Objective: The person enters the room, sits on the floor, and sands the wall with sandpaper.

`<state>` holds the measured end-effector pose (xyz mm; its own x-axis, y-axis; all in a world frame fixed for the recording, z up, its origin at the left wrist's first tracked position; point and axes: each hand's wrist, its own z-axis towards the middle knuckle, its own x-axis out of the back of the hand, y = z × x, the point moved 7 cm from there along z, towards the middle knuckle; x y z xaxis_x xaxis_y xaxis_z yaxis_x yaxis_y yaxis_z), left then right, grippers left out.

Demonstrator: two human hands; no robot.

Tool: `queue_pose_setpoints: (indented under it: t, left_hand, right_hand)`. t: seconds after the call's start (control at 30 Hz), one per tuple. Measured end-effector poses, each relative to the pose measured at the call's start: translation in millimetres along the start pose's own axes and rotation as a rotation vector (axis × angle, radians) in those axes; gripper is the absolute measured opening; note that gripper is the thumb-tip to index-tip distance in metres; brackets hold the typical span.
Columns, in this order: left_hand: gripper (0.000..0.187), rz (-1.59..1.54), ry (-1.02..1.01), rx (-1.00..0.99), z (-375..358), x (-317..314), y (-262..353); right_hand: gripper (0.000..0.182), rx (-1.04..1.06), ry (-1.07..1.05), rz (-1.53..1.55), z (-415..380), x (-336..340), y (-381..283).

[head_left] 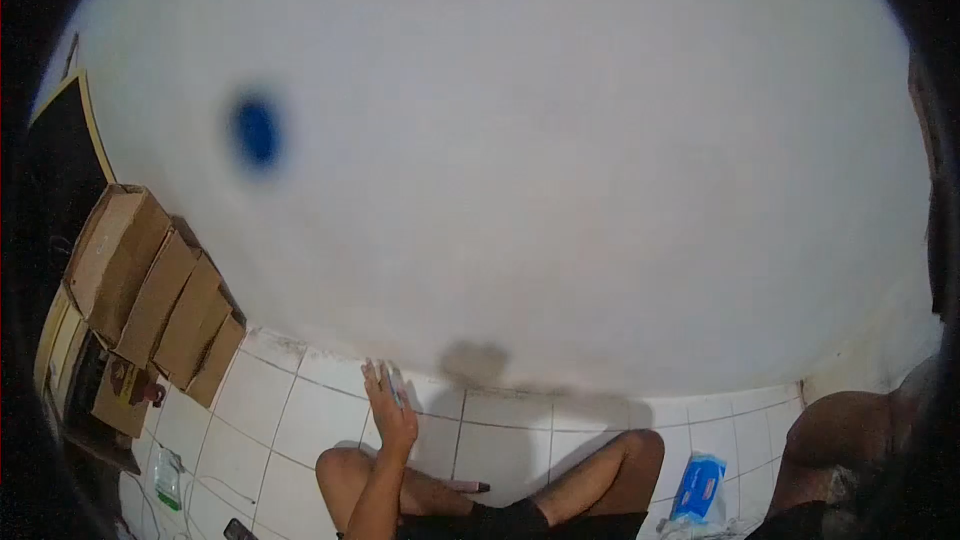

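My left hand is raised over my bent left leg, near the foot of the white wall. Its fingers point up and away from me, around a small pale grey object whose kind I cannot make out. Between my legs lies a slim pinkish stick-shaped thing with a dark end, partly hidden by my leg. My right hand does not show.
Cardboard boxes are stacked at the left wall. A clear packet with green, cables and a dark phone-like object lie on the tiled floor. To the right are a blue packet and another person's bent leg.
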<state>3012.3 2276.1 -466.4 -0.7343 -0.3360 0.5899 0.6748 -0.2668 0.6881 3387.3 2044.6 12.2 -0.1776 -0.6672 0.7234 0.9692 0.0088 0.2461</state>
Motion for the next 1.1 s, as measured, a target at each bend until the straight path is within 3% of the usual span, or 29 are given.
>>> queue_pose_setpoints:
  t: [0.3, 0.47, 0.57, 0.6, 0.7, 0.73, 0.8, 0.83, 0.87, 0.93, 0.97, 1.03, 1.1]
  left_hand:
    - [0.051, 0.012, -0.039, 0.091, -9, -1, 9]
    - [0.051, -0.028, -0.016, 0.02, -10, -3, 5]
    - [0.051, -0.056, -0.061, 0.163, -13, 1, 6]
    - [0.051, 0.156, 0.008, 0.056, -15, 3, 11]
    - [0.05, 0.126, -0.06, 0.007, -17, 12, 38]
    - [0.048, -0.007, 0.004, -0.187, -23, 10, 45]
    - [0.025, -0.37, -0.079, -0.096, -44, -31, 12]
    - [0.017, -0.645, -0.272, 0.088, -48, -21, 37]
    - [0.035, -0.97, -0.326, 0.161, -63, -46, 29]
    - [0.034, -0.939, -0.512, 0.184, -68, -38, 56]
    - [0.033, -0.916, -0.609, 0.193, -70, -34, 64]
    - [0.024, -0.749, -0.585, 0.081, -64, -29, 58]
    - [0.02, -0.728, -0.598, 0.077, -67, -34, 49]
  right_hand:
    - [0.013, -0.007, 0.01, -0.008, -11, -1, 3]
    - [0.012, -0.019, 0.069, -0.002, -16, 1, 0]
    - [0.012, -0.006, 0.193, 0.024, -20, 7, -13]
    - [0.012, 0.004, 0.29, 0.07, -25, 11, -26]
    - [0.012, 0.061, 0.419, 0.495, -35, -17, -88]
    - [0.012, 0.077, 0.296, 0.732, -32, -51, -115]
    - [0.013, 0.06, -0.17, 1.101, -29, -151, -175]
    - [0.021, 0.02, -0.426, 1.197, -35, -204, -205]
    - [0.041, 0.079, -0.376, 1.231, -58, -261, -223]
    - [0.057, -0.02, -0.449, 1.241, -105, -329, -256]
    - [0.061, -0.039, -0.599, 1.332, -132, -362, -269]
    - [0.055, -0.236, -0.917, 1.454, -163, -400, -290]
    - [0.051, -0.345, -1.038, 1.688, -181, -409, -299]
